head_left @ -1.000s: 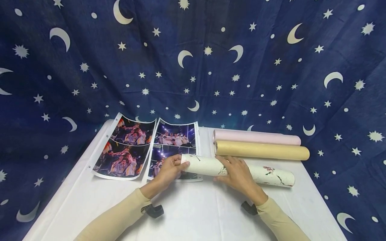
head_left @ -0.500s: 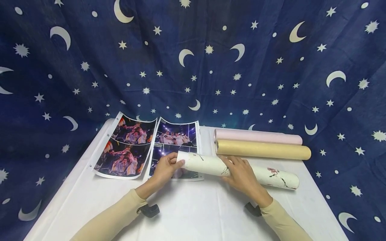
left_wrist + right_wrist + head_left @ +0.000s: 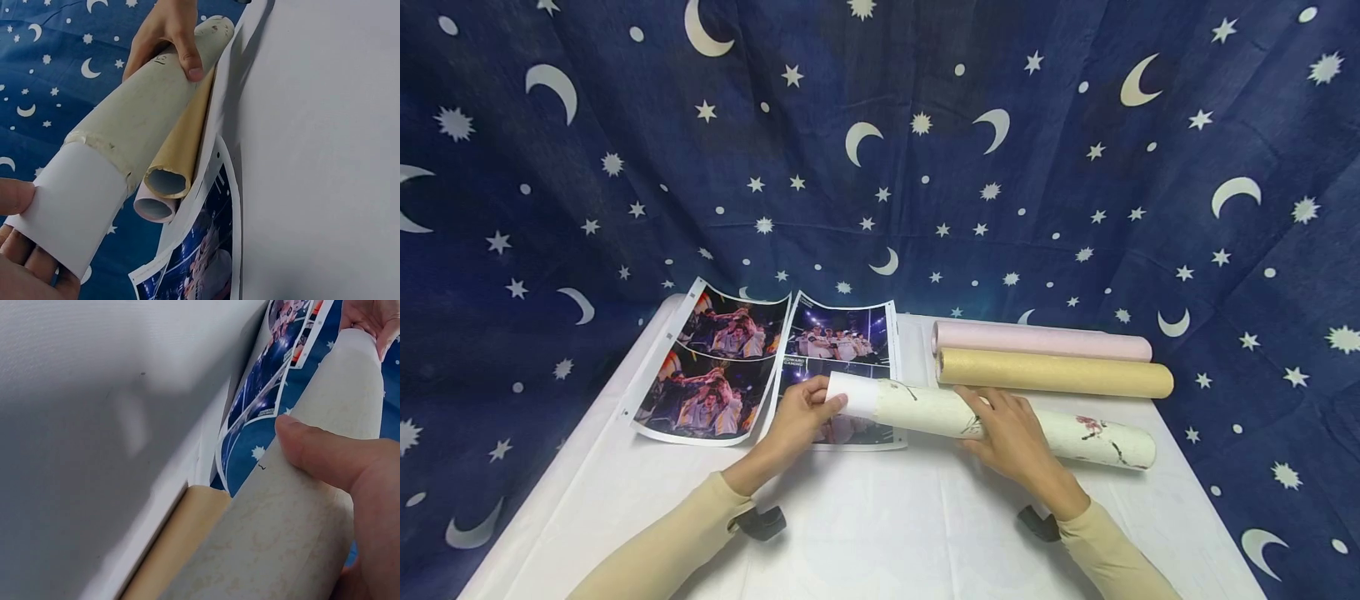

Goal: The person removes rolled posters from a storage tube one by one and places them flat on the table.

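Note:
A cream tube [image 3: 921,410] with dark sprigs and red blossoms lies slantwise in front of me in the head view. My right hand [image 3: 1011,437] grips it around the middle, thumb along its near side. From its left end sticks a rolled sheet of white paper [image 3: 854,395]. My left hand [image 3: 797,421] pinches that paper's outer end. In the left wrist view the thumb lies on the white roll [image 3: 74,203] and the other fingers curl behind it. Inside the cream tube, the rest of the roll is hidden.
Behind the cream tube lie a gold tube [image 3: 1060,372] and a pink tube [image 3: 1045,340], side by side. To the left are two curling photo prints [image 3: 707,392], the right print [image 3: 842,337] partly covered by the roll. A star-and-moon cloth [image 3: 880,167] hangs behind the white table [image 3: 880,533].
The white roll has come out of the cream tube's left end, showing more and more. My left hand has moved left with it; the right hand and tube have shifted slightly right.

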The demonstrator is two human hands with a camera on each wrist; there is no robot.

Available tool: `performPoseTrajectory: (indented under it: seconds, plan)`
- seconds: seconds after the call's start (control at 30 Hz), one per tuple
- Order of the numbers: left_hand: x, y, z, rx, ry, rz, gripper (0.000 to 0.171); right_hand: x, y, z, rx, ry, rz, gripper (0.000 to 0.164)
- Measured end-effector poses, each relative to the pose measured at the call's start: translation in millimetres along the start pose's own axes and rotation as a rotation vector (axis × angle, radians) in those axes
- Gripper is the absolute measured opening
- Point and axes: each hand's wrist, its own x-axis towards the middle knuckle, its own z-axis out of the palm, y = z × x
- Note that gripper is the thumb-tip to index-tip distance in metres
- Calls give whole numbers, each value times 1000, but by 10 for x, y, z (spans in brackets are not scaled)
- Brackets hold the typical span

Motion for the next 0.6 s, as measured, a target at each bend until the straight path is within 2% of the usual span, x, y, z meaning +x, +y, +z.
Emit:
performPoseTrajectory:
  seconds: [0.3, 0.6]
  plan:
    - [-18, 14, -88, -7, 26, 14, 25, -22, 54, -41, -19, 17, -7, 86]
    - [-26, 54, -208, 32, 59, 16, 28, -80, 138, -81, -24, 16, 17, 85]
